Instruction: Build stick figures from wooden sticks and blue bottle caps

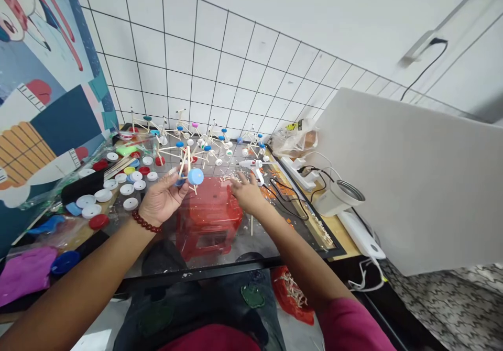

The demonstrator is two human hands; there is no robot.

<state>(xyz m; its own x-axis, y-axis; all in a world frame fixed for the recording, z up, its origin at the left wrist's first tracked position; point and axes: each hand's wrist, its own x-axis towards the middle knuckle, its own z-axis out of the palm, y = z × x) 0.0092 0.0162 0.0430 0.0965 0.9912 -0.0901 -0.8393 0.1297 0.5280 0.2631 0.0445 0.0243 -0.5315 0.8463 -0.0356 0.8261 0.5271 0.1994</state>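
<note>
My left hand (163,196) is closed around a small frame of wooden sticks (188,160) with a light blue bottle cap (195,176) on its near side. Part of the frame is hidden by the fingers. Over the glass tabletop, my right hand (248,194) reaches forward with its fingers stretched and apart, close to a few short stick pieces (228,178). I see nothing held in it. A white glue gun (253,167) lies just beyond that hand, its black cable running right.
Several stick-and-cap models (207,147) stand along the back by the wire grid. Loose white caps (126,189) lie at left. A power strip (301,173) and a pale can (340,198) are at right. Through the glass shows a red stool (210,209).
</note>
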